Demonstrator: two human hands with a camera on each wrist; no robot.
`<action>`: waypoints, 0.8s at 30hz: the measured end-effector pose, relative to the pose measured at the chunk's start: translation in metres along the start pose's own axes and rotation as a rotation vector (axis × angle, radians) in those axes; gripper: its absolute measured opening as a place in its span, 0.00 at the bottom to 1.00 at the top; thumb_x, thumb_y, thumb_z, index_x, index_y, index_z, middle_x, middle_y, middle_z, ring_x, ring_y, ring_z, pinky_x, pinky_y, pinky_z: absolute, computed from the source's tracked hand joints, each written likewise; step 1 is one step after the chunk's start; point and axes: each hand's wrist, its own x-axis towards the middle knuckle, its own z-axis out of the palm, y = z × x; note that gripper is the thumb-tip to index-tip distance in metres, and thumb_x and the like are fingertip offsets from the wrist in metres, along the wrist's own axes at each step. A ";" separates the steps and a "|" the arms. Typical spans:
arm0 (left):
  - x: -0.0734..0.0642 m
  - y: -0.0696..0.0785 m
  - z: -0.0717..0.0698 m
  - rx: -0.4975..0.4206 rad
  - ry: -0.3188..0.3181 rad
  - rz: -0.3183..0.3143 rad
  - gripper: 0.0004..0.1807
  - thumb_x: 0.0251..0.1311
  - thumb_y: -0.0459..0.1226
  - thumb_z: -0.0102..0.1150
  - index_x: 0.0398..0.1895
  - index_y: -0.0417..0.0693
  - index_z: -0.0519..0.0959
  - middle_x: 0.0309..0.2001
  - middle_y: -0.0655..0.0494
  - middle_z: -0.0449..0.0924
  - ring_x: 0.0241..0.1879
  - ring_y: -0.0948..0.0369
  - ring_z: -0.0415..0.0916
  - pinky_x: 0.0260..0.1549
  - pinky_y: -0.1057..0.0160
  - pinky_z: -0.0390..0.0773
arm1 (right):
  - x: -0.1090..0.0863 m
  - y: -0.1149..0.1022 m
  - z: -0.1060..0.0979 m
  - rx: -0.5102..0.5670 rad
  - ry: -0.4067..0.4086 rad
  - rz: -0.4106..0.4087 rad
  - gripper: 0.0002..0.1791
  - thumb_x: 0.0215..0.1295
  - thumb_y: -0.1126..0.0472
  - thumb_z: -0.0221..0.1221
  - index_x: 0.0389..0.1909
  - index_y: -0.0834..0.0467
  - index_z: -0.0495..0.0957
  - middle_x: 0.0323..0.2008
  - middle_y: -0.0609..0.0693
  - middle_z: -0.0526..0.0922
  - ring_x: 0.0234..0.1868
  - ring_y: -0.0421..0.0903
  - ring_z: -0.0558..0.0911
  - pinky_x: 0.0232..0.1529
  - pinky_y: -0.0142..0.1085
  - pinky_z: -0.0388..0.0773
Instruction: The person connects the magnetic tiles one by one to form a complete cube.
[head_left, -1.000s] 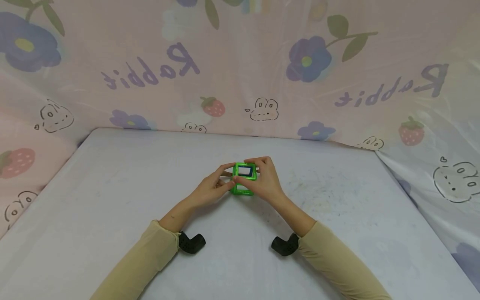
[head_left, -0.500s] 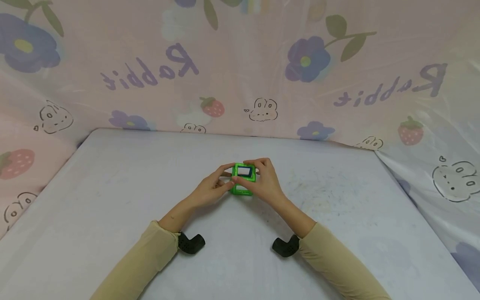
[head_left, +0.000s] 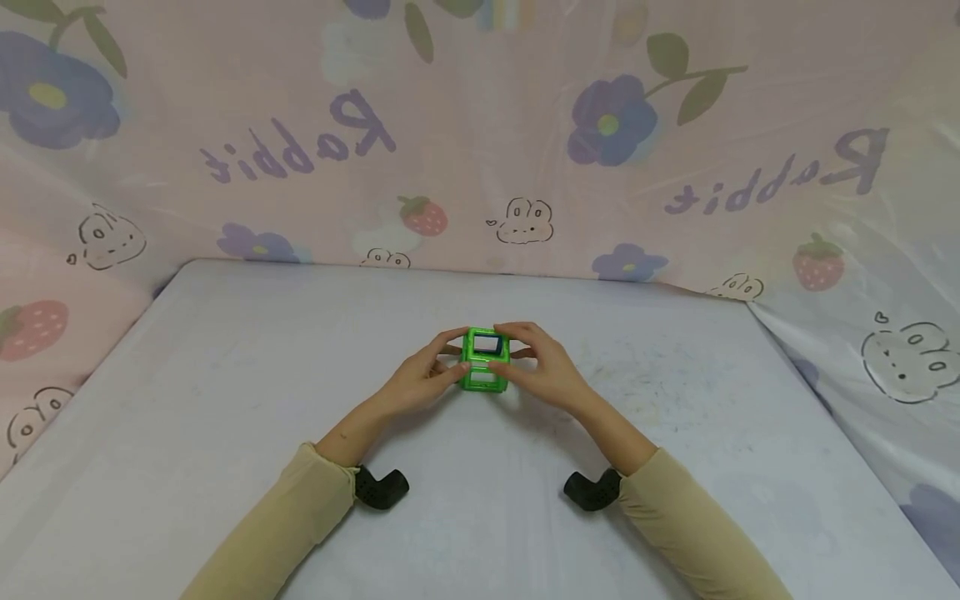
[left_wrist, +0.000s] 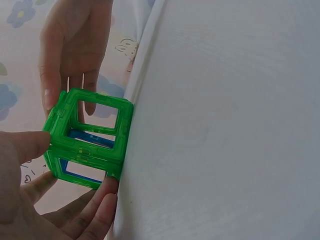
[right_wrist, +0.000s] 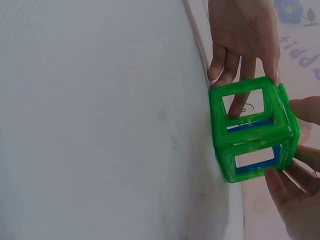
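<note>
A small cube of magnetic tiles (head_left: 486, 359) rests on the white table, its frames see-through green with open centres. One blue tile (left_wrist: 91, 137) shows through the openings on the far side. My left hand (head_left: 420, 375) holds the cube's left side, thumb near the front edge and fingers reaching behind and low. From the other side my right hand (head_left: 551, 371) spans it, thumb at the front face and index finger at the top back corner. In the right wrist view the right fingertips (right_wrist: 276, 181) lie right at the green frame.
The white table (head_left: 300, 333) spreads around the cube, with faint smudges to the right. A pink printed curtain (head_left: 465, 125) stands behind and at the sides. Black curved pieces (head_left: 382, 489) sit at both sleeve cuffs.
My right hand has drawn back to the right, its thumb sliding from the cube's left front to the right part of the front. The left hand and cube stay nearly still.
</note>
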 end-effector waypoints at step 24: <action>-0.002 -0.002 -0.003 -0.026 -0.025 0.022 0.32 0.69 0.43 0.52 0.74 0.59 0.55 0.65 0.40 0.68 0.46 0.54 0.81 0.49 0.52 0.75 | 0.004 0.010 -0.007 0.053 -0.034 0.022 0.29 0.57 0.61 0.68 0.61 0.58 0.74 0.60 0.54 0.75 0.60 0.52 0.73 0.54 0.46 0.76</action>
